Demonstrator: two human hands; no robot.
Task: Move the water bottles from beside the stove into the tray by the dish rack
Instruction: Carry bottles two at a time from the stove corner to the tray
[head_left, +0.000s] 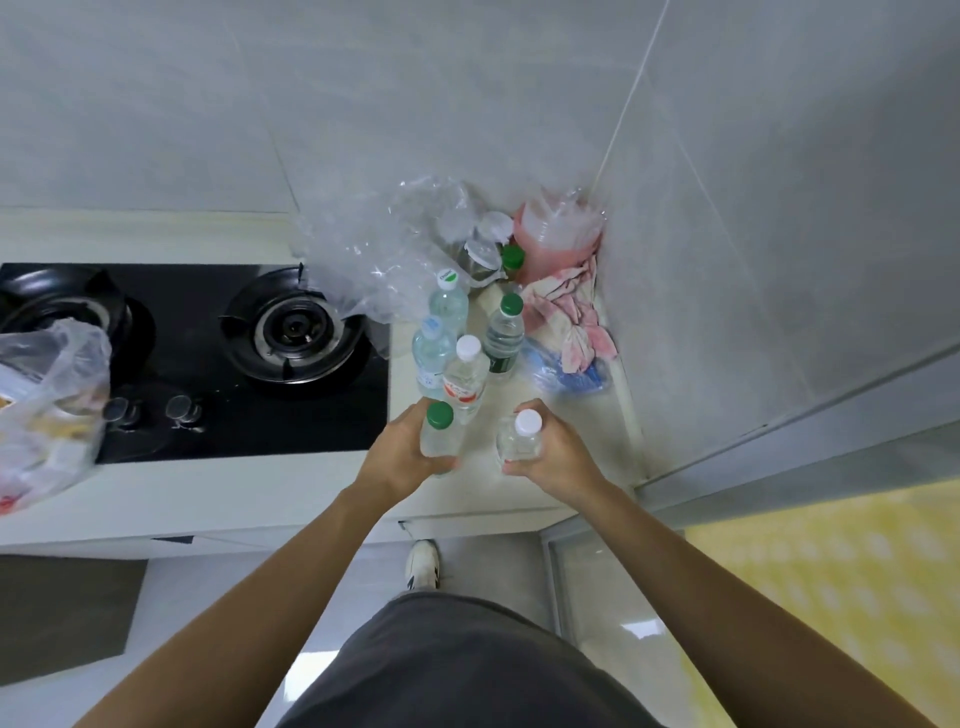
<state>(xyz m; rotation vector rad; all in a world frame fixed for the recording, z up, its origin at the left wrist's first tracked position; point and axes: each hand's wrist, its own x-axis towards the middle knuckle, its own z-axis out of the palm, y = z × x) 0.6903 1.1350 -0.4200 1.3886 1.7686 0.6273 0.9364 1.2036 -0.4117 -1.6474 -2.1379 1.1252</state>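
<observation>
Clear bottles' bases (439, 447) behind hands (400, 457)

1. The stove (208, 364) is black.
2. Bottle caps: green cap (440, 414), white cap (528, 422).
3. The rag (569, 317) far right is pink and white.
4. The near-right floor (831, 597) is yellow with pale dots.

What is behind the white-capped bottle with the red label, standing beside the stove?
Behind the red-label bottle stand two clear bottles and a green-capped bottle. Farther back lies crumpled plastic wrap. Their lower parts are partly hidden.
</observation>
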